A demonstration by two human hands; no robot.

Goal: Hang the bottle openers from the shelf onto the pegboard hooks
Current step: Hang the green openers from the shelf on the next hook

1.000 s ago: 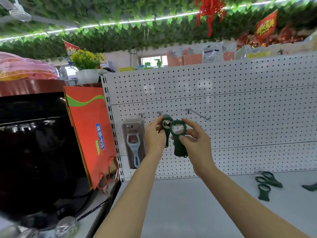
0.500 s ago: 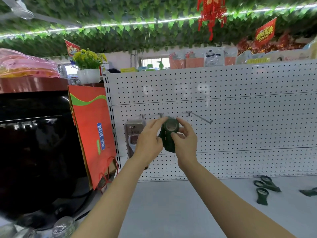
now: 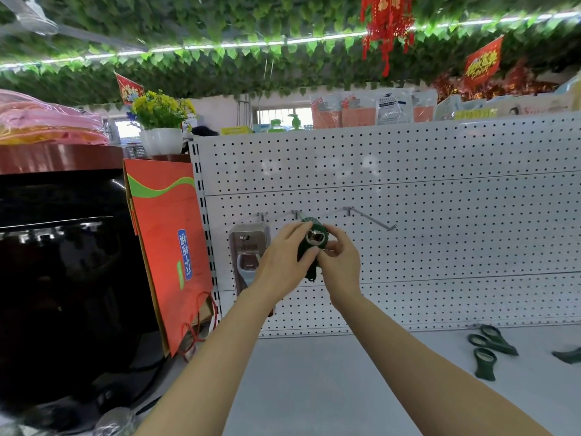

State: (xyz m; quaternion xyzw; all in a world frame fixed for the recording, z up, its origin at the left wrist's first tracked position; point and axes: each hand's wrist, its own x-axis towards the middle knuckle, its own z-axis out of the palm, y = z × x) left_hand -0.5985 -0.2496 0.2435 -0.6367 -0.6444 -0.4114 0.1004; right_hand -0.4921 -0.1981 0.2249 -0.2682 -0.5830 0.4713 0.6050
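Left hand: the left hand [image 3: 283,262] is up in front of the pegboard [image 3: 440,215]. Its thumb and fingers pinch the green bottle openers [image 3: 314,243] from the 9 o'clock side.

Right hand: the right hand [image 3: 341,262] pinches the same green openers from the 3 o'clock side, fingers curled round them.

Held openers: they sit between both hands, ring end up, right at the middle hook [image 3: 297,214]. I cannot tell if the ring is on the hook.

Other hooks: a short hook [image 3: 262,215] is at 9 o'clock from the hands. A long bare hook [image 3: 371,219] is at 2 o'clock.

Openers on the shelf: three green openers [image 3: 485,349] lie flat on the white shelf [image 3: 330,388], at 4 o'clock from the hands. One more opener [image 3: 569,355] pokes in at the picture's edge.

Packet: a clear packet [image 3: 250,256] hangs on the short hook. A tool with a pale blue handle is inside it.

Bag: an orange paper bag [image 3: 169,247] stands at 9 o'clock. I cannot see what is in it.

Pot: a white pot [image 3: 162,140] at 11 o'clock holds yellow flowers [image 3: 157,107].
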